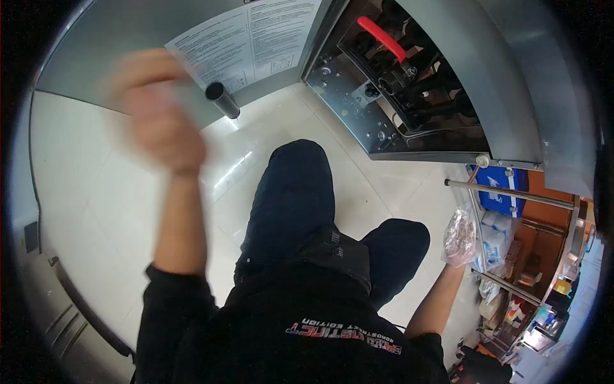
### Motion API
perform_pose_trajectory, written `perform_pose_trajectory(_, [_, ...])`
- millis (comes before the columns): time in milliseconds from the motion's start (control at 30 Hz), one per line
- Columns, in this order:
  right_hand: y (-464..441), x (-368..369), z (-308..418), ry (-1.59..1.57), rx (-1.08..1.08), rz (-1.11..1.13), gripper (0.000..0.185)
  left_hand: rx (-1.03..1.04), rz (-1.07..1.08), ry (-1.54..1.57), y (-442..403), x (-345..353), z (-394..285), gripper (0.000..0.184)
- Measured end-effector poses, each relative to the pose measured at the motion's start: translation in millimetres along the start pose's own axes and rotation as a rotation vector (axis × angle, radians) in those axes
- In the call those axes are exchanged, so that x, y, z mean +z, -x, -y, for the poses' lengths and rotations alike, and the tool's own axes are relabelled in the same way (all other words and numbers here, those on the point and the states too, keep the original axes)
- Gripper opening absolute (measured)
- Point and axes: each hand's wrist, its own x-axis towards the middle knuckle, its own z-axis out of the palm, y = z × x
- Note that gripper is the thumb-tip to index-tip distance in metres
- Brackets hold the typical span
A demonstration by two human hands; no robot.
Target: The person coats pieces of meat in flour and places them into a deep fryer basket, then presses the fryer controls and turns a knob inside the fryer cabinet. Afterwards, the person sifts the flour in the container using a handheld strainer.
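Observation:
My left hand [157, 115] is raised at the left, in front of the grey metal door with a printed sheet [249, 45]. Motion smears its fingers, so I cannot tell whether they are open or closed. Below the sheet, a dark metal tube [222, 100] projects from the door's lower edge, to the right of this hand. My right hand [459, 237] is low at the right in a crinkled clear plastic glove, beside a metal rack; its finger shape is unclear. Ahead, the open cabinet [377, 137] shows a red-handled lever [382, 38] among dark pipes and fittings.
My bent knees [297, 185] are over the pale tiled floor [83, 192]. At the right, a metal shelf rack [511, 193] holds a blue case [495, 185] and plastic-wrapped packs [491, 240]. A steel appliance [57, 320] stands at lower left.

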Motion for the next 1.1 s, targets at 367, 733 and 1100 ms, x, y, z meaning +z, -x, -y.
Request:
perform_pose_trajectory(367, [-1.0, -5.6, -9.2, -0.172, 0.051, 0.073, 0.052, -1.462, 0.543, 0.117, 281.1, 286.0, -4.1, 0.034])
perform_pose_trajectory(733, [7.9, -76.1, 13.9, -0.264, 0.236, 0.092, 0.055, -1.624, 0.246, -0.011, 258.4, 380.1, 39.2, 0.034])
perform_pose_trajectory(1100, [8.8, -104.0, 11.1, -0.413, 0.063, 0.039, 0.05, -1.552, 0.259, -0.148, 252.5, 376.9, 36.7, 0.029])
